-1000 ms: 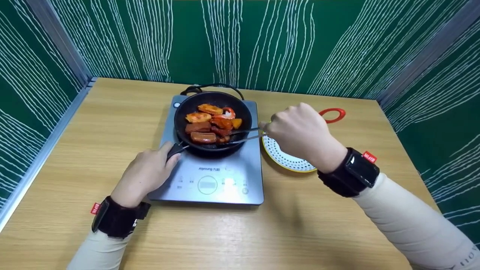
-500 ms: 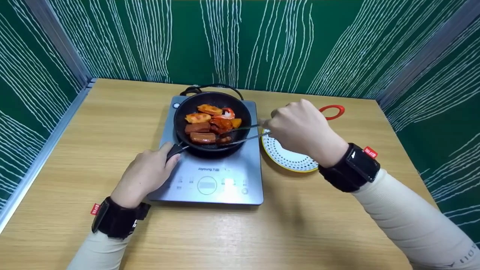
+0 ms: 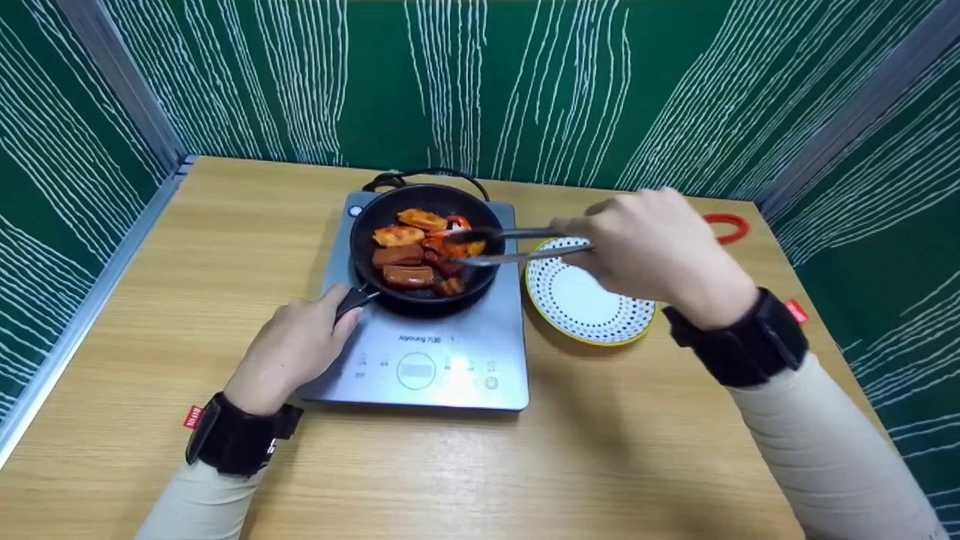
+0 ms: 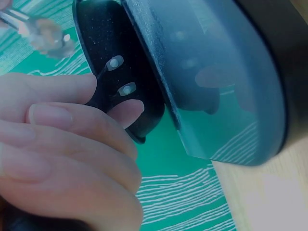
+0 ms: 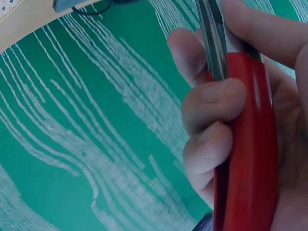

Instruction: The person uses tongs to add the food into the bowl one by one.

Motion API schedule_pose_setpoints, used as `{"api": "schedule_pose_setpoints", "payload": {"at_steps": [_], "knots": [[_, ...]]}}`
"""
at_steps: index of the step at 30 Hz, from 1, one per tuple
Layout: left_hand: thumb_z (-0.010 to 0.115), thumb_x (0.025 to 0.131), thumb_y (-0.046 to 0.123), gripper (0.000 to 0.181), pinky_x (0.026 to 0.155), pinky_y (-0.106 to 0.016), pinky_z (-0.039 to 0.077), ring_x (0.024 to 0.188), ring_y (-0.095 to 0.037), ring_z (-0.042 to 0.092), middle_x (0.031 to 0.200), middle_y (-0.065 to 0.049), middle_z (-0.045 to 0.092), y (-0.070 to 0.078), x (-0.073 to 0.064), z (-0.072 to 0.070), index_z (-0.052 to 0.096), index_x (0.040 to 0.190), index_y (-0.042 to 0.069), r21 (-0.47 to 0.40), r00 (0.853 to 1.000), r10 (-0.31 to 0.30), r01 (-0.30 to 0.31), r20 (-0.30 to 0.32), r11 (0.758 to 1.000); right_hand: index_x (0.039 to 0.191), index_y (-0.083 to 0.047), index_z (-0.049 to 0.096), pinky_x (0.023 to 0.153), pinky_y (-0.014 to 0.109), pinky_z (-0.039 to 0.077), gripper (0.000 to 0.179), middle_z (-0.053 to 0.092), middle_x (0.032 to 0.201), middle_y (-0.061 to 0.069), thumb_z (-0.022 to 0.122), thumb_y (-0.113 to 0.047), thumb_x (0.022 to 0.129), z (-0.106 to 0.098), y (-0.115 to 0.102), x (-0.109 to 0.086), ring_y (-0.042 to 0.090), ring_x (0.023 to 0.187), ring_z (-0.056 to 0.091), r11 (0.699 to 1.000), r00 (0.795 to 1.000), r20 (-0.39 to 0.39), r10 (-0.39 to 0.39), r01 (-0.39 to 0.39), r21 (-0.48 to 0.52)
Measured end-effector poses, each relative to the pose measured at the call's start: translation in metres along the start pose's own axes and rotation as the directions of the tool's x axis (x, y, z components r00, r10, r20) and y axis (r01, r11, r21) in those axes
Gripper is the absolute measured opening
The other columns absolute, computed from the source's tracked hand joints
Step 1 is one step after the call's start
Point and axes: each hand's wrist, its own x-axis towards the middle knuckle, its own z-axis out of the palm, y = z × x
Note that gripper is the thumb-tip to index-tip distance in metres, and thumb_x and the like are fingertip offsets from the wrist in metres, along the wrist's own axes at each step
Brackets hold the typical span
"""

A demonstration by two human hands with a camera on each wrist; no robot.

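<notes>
My left hand (image 3: 296, 349) grips the black handle (image 3: 352, 301) of a frying pan (image 3: 491, 217). Sausage pieces (image 3: 409, 276), chicken wings (image 3: 399, 236) and a shrimp (image 3: 457, 223) lie in it, with an orange-yellow piece and darker bits. My right hand (image 3: 645, 240) holds metal tongs (image 3: 517, 259) by their red handle (image 5: 252, 144). The tongs' arms stand apart over the right half of the pan, tips above the food. Motion blur hides whether anything sits between the tips. In the left wrist view, one blurred tong tip (image 4: 48, 38) shows beyond the pan's rim.
Beneath the pan is a grey induction cooker (image 3: 480, 337) with a touch panel, its black cable (image 3: 450, 170) behind. Close on its right, a round dotted plate (image 3: 577, 322) with a yellow rim lies on the wooden table (image 3: 375, 480). Green patterned walls (image 3: 517, 90) enclose the table.
My right hand has moved right with the tongs, and their tips have risen from the pan's lower right, uncovering a small brown piece there. The left hand and pan stay put.
</notes>
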Motion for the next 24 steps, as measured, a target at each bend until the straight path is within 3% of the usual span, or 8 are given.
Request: {"api": "schedule_pose_setpoints", "payload": {"at_steps": [4, 7, 14, 20, 24], "knots": [[0.053, 0.113, 0.033, 0.035, 0.071, -0.051, 0.049, 0.078, -0.032, 0.062, 0.090, -0.019, 0.063, 0.000, 0.000, 0.000, 0.059, 0.132, 0.004, -0.005, 1.000, 0.000, 0.000, 0.006, 1.000, 0.126, -0.020, 0.078, 0.044, 0.029, 0.035, 0.033, 0.068, 0.075, -0.001, 0.084, -0.030, 0.094, 0.009, 0.020, -0.025, 0.013, 0.049, 0.045, 0.994, 0.995, -0.062, 0.077, -0.072, 0.083], [0.053, 0.113, 0.032, 0.033, 0.070, -0.052, 0.049, 0.078, -0.032, 0.062, 0.089, -0.018, 0.063, -0.001, 0.000, 0.001, 0.059, 0.129, 0.004, -0.008, 1.000, 0.004, -0.004, 0.001, 1.000, 0.131, -0.020, 0.076, 0.045, 0.029, 0.034, 0.037, 0.065, 0.076, 0.000, 0.082, -0.032, 0.096, 0.023, 0.035, -0.046, 0.013, 0.052, 0.046, 0.971, 0.981, -0.053, 0.188, -0.177, 0.160], [0.055, 0.112, 0.032, 0.027, 0.066, -0.051, 0.046, 0.073, -0.032, 0.060, 0.080, -0.015, 0.058, -0.003, -0.001, 0.001, 0.059, 0.119, 0.006, -0.003, 1.000, 0.017, -0.017, -0.024, 1.000, 0.139, -0.022, 0.072, 0.051, 0.031, 0.030, 0.042, 0.059, 0.075, -0.001, 0.078, -0.037, 0.099, 0.066, 0.061, -0.088, 0.015, 0.057, 0.045, 0.853, 0.908, 0.024, 0.419, -0.402, 0.332], [0.055, 0.112, 0.032, 0.027, 0.065, -0.049, 0.045, 0.071, -0.031, 0.059, 0.078, -0.013, 0.057, -0.003, 0.000, 0.002, 0.058, 0.118, 0.005, -0.008, 0.999, 0.025, -0.025, -0.026, 1.000, 0.145, -0.019, 0.067, 0.056, 0.034, 0.032, 0.052, 0.061, 0.080, 0.004, 0.074, -0.044, 0.100, 0.100, 0.071, -0.108, 0.019, 0.063, 0.047, 0.775, 0.861, 0.111, 0.496, -0.496, 0.391], [0.055, 0.113, 0.032, 0.028, 0.064, -0.047, 0.044, 0.071, -0.030, 0.058, 0.081, -0.013, 0.058, -0.003, 0.000, 0.002, 0.058, 0.120, 0.005, -0.014, 1.000, 0.017, -0.018, -0.018, 1.000, 0.148, -0.020, 0.064, 0.063, 0.038, 0.033, 0.055, 0.065, 0.089, 0.006, 0.074, -0.045, 0.100, 0.117, 0.074, -0.114, 0.023, 0.071, 0.052, 0.750, 0.845, 0.143, 0.515, -0.526, 0.401]]}}
